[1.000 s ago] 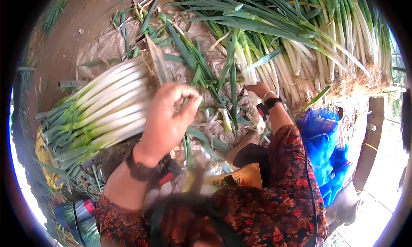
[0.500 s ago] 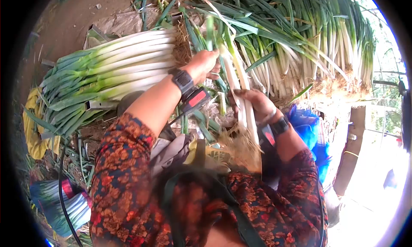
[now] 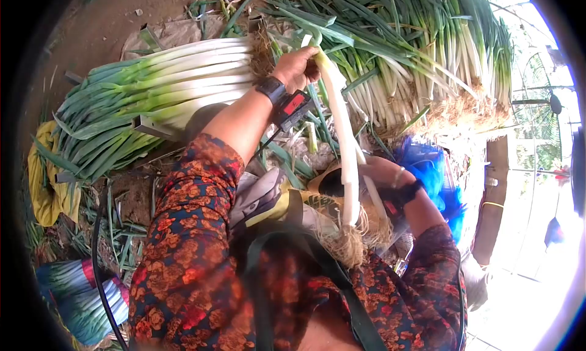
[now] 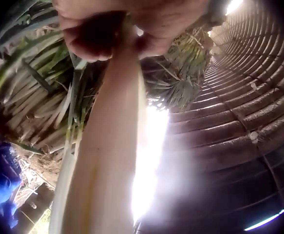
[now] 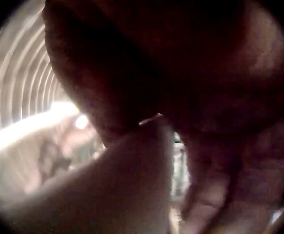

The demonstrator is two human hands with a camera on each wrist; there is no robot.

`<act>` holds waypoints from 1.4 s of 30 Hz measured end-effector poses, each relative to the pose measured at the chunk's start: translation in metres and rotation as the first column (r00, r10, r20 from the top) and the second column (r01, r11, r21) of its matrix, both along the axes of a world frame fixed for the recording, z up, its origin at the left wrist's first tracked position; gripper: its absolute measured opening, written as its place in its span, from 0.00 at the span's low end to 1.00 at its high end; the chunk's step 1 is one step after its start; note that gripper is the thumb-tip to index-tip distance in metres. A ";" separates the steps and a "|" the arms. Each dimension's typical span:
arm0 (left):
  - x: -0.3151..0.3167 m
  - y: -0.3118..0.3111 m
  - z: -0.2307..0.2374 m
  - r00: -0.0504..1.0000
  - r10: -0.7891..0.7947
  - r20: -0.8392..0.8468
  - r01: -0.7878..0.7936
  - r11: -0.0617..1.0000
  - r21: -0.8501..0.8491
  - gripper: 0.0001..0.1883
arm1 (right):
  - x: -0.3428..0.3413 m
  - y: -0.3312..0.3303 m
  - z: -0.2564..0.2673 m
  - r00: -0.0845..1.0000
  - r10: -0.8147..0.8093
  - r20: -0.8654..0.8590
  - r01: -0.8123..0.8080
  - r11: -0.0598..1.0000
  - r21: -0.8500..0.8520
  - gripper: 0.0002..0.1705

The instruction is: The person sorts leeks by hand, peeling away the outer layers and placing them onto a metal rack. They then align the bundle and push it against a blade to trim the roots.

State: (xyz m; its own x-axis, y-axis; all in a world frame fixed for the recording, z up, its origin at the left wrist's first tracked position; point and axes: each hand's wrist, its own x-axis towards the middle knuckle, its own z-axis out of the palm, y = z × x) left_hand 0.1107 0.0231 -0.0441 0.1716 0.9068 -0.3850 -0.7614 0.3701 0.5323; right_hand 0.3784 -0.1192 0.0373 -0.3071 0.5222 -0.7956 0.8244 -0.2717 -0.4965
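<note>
Left hand (image 3: 297, 68): clamped on long, white-and-green onion stalk (image 3: 349, 168)
Right hand (image 3: 383, 172): cannot tell
Handling: steady stalk, avoid bending

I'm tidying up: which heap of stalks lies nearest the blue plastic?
The upper right heap, its roots pointing toward the blue plastic; the left heap lies beside the yellow cloth.
</note>
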 end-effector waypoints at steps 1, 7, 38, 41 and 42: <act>0.000 -0.001 0.001 1.000 0.026 0.013 -0.026 1.000 0.000 0.11 | 0.022 0.022 -0.049 0.854 0.397 0.337 -0.448 0.890 0.086 0.20; 0.007 -0.009 -0.025 0.964 -0.153 -0.217 0.173 0.982 0.079 0.13 | -0.051 0.077 -0.008 0.473 -0.649 -0.595 0.526 0.750 -0.400 0.20; -0.053 -0.024 0.041 0.994 -0.100 0.045 0.075 0.918 0.389 0.13 | -0.100 0.073 -0.001 0.931 0.233 -0.280 0.119 0.532 0.839 0.19; -0.046 -0.032 0.049 0.980 -0.196 0.037 0.160 0.885 0.438 0.14 | -0.095 0.095 0.021 0.732 -0.078 -0.676 0.443 0.809 0.386 0.16; -0.044 -0.033 0.049 0.980 -0.196 0.031 0.161 0.878 0.450 0.13 | -0.094 0.097 0.035 0.544 -0.300 -0.784 0.544 0.837 0.057 0.15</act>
